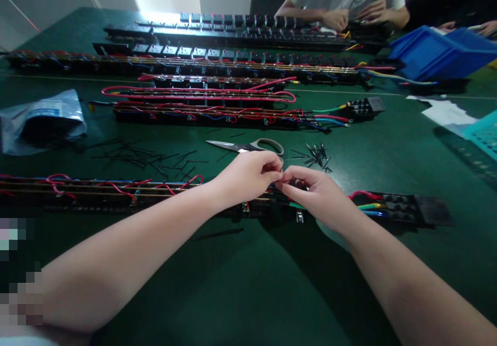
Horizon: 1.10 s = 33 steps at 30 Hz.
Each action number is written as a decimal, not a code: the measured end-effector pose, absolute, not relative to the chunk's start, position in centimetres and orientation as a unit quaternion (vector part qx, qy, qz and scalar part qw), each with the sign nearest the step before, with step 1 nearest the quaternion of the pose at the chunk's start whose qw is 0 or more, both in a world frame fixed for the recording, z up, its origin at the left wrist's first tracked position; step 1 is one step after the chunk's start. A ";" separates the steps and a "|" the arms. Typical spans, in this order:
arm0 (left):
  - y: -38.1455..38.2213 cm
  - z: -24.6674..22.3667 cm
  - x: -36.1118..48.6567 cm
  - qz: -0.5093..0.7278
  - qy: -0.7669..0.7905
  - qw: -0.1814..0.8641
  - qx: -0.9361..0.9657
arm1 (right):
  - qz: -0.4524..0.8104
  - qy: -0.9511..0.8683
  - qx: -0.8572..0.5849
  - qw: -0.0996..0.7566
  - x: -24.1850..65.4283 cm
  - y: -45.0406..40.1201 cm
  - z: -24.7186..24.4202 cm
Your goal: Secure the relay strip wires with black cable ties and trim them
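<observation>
My left hand [258, 175] and my right hand [314, 190] meet over a long black strip of wired sockets [151, 196] with brass bars and red wires. Both have thumb and fingertips pinched together, almost touching each other. Whatever is between the fingertips is too small to make out. Part of the strip is hidden under the hands and left forearm. Its right end has thick red, yellow-green and blue wires running to a black block [404, 208]. Just beyond my hands lie scissors [248, 146] and a small pile of trimmed black cable tie ends [318, 154].
Scattered thin black cable ties [143, 157] lie left, near an open silver plastic bag [50, 118]. More wired strips [209, 113] cross the green table [248, 294] behind. A blue bin [442, 51] and a turquoise basket [485, 133] stand right. Across the table, a person's hands [373, 14] work.
</observation>
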State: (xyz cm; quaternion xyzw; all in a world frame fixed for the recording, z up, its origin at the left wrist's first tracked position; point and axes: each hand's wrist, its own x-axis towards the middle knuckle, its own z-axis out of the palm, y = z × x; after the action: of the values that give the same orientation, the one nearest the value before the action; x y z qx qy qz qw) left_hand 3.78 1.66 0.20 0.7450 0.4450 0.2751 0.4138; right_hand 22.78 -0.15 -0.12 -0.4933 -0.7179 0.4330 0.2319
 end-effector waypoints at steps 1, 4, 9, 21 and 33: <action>1.7 0.2 3.8 0.275 0.446 0.419 0.742 | 0.432 -0.721 -0.490 0.232 22.8 -0.1 -0.2; 1.8 0.3 3.9 0.270 0.449 0.441 0.728 | 0.431 -0.725 -0.483 0.236 22.9 0.0 -0.4; 1.8 0.2 3.9 0.275 0.450 0.469 0.709 | 0.426 -0.729 -0.477 0.244 22.9 0.0 -1.0; 1.9 -0.1 3.8 0.252 0.463 0.413 0.743 | 0.436 -0.709 -0.502 0.234 23.0 -0.1 -1.3; 1.6 0.1 3.7 0.270 0.413 0.421 0.761 | 0.371 -0.664 -0.571 0.309 23.6 0.0 -1.7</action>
State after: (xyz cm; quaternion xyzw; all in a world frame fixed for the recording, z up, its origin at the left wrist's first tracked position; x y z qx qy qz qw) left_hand 3.68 1.60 0.05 0.7613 0.4127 0.2696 0.4213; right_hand 23.62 0.00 -1.67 -0.5711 -0.6641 0.3708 0.3087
